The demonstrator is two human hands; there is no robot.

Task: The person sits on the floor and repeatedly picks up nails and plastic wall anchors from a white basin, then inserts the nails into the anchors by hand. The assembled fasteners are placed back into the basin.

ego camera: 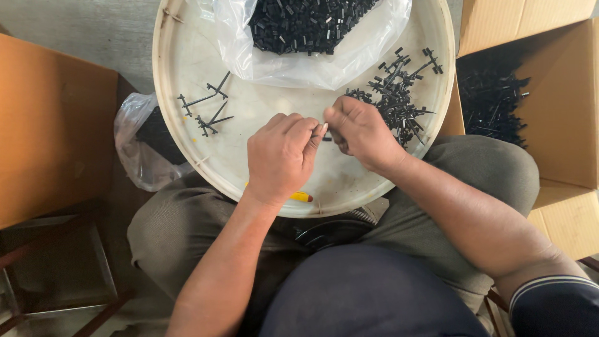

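A round white tray (187,68) rests on my lap. My left hand (282,156) and my right hand (359,132) meet over its middle, fingertips pinched together on a small black plastic piece (327,138) that is mostly hidden between them. Just right of my right hand lies a pile of black plastic sprue frames (393,93). Two stripped black frames (206,107) lie on the tray's left side. A clear plastic bag (374,37) full of small black parts sits at the tray's far edge.
An open cardboard box (555,100) holding more black frames stands to the right. Another clear bag (140,146) with dark parts sits left of the tray beside an orange-brown surface (53,125). A yellow and red object (301,196) peeks out under my left hand.
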